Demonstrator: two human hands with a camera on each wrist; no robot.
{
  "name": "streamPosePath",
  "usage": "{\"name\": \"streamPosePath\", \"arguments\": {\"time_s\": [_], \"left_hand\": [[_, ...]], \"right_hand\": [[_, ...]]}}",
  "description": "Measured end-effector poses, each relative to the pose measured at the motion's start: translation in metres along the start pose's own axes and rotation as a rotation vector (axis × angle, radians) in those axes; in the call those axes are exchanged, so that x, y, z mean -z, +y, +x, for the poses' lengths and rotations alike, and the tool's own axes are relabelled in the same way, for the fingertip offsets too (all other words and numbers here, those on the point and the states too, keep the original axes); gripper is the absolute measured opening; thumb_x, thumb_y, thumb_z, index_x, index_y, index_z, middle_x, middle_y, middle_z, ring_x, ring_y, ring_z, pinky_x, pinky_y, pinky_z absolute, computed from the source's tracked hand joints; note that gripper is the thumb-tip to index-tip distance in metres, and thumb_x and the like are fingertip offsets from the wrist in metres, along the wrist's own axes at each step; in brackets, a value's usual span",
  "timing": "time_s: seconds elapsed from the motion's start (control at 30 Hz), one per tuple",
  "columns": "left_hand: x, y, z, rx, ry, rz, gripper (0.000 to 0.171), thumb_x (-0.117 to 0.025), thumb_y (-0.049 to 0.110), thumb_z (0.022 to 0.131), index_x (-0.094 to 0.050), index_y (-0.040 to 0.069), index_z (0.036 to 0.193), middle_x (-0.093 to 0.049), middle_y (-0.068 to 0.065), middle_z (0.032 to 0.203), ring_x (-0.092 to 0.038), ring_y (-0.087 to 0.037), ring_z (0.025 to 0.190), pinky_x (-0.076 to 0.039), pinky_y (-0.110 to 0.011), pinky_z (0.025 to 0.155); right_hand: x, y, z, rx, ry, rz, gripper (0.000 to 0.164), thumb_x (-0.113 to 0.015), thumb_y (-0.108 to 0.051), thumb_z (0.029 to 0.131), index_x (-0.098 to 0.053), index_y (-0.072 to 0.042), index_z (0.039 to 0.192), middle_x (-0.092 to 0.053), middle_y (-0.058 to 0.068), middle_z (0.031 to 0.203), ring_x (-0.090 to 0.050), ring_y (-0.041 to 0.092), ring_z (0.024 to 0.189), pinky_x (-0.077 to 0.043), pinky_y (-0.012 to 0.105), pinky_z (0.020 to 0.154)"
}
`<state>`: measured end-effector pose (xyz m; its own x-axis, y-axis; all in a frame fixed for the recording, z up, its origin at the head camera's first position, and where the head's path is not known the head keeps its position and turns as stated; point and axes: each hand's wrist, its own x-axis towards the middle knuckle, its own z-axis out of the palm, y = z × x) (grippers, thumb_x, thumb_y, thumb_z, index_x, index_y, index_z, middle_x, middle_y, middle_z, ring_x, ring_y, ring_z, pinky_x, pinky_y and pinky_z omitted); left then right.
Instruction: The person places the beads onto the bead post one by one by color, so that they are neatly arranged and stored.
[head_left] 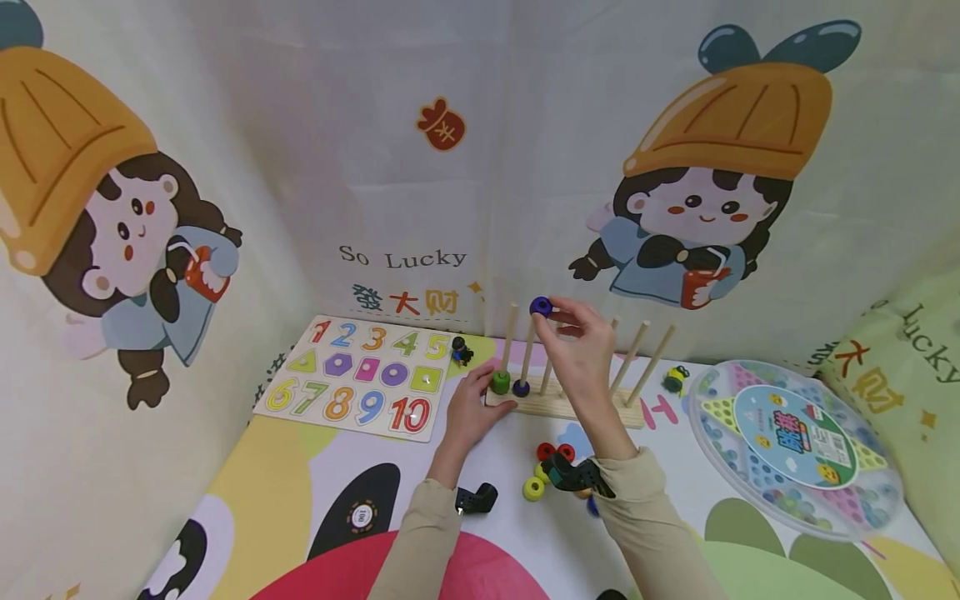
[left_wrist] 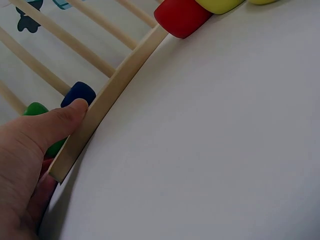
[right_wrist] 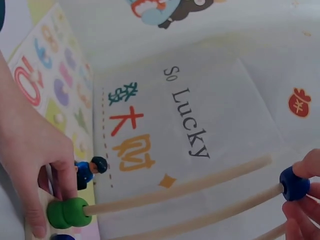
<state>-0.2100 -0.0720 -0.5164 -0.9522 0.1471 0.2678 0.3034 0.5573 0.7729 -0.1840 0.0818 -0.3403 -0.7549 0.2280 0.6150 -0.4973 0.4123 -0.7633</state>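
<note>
A wooden peg rack (head_left: pixel 592 410) with several upright pegs stands on the mat. My left hand (head_left: pixel 474 406) grips the left end of its base, thumb (left_wrist: pixel 65 120) pressed on the front edge of the base (left_wrist: pixel 112 97). My right hand (head_left: pixel 558 317) pinches a dark blue bead (head_left: pixel 541 307) at the top of the second peg; in the right wrist view this bead (right_wrist: pixel 294 183) sits threaded on the peg's tip. A green bead (head_left: pixel 500 382) lies at the bottom of the first peg and another blue bead (head_left: pixel 521 387) at the bottom of the second.
Loose red beads (head_left: pixel 546 451) and a yellow bead (head_left: pixel 534 488) lie in front of the rack. A number puzzle board (head_left: pixel 352 375) lies at the left with a small toy figure (head_left: pixel 461 350) beside it. A round marble game box (head_left: pixel 795 442) and a bee toy (head_left: pixel 675 379) are at the right. Printed fabric walls enclose the mat.
</note>
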Motion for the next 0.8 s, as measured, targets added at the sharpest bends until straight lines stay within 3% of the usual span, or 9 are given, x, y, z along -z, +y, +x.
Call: {"name": "streamPosePath", "arguments": {"time_s": [0.23, 0.43, 0.67, 0.8], "left_hand": [[-0.003, 0.002, 0.000, 0.018, -0.008, 0.005, 0.067, -0.084, 0.034, 0.079, -0.061, 0.000, 0.132, -0.052, -0.006, 0.143, -0.051, -0.027, 0.126, -0.051, -0.038, 0.099], [-0.003, 0.003, -0.001, 0.011, -0.007, 0.013, 0.067, -0.084, 0.035, 0.079, -0.061, 0.000, 0.132, -0.052, -0.007, 0.142, -0.052, -0.028, 0.124, -0.051, -0.040, 0.098], [-0.002, 0.001, 0.001, -0.006, 0.014, 0.025, 0.067, -0.085, 0.034, 0.078, -0.061, -0.002, 0.130, -0.054, -0.008, 0.140, -0.055, -0.028, 0.118, -0.053, -0.040, 0.094], [-0.001, 0.000, 0.000, -0.014, 0.023, 0.031, 0.067, -0.085, 0.032, 0.077, -0.062, -0.003, 0.129, -0.054, -0.008, 0.140, -0.055, -0.029, 0.118, -0.053, -0.040, 0.093]], "right_hand": [[0.000, -0.003, 0.003, -0.014, 0.006, -0.107, 0.023, -0.077, -0.009, 0.084, -0.073, 0.004, 0.102, -0.070, 0.017, 0.099, -0.068, 0.031, 0.080, -0.059, 0.049, 0.070], [0.008, -0.003, 0.000, -0.016, -0.016, -0.069, 0.021, -0.076, -0.007, 0.085, -0.072, 0.004, 0.102, -0.071, 0.016, 0.097, -0.068, 0.031, 0.085, -0.059, 0.051, 0.075], [0.028, -0.004, -0.004, -0.028, -0.067, 0.007, 0.019, -0.076, -0.004, 0.084, -0.073, 0.002, 0.102, -0.073, 0.015, 0.097, -0.068, 0.025, 0.082, -0.057, 0.020, 0.073], [0.039, 0.006, -0.013, -0.083, -0.130, -0.001, 0.018, -0.077, -0.004, 0.084, -0.074, 0.002, 0.101, -0.073, 0.015, 0.097, -0.068, 0.018, 0.082, -0.055, 0.015, 0.073]]}}
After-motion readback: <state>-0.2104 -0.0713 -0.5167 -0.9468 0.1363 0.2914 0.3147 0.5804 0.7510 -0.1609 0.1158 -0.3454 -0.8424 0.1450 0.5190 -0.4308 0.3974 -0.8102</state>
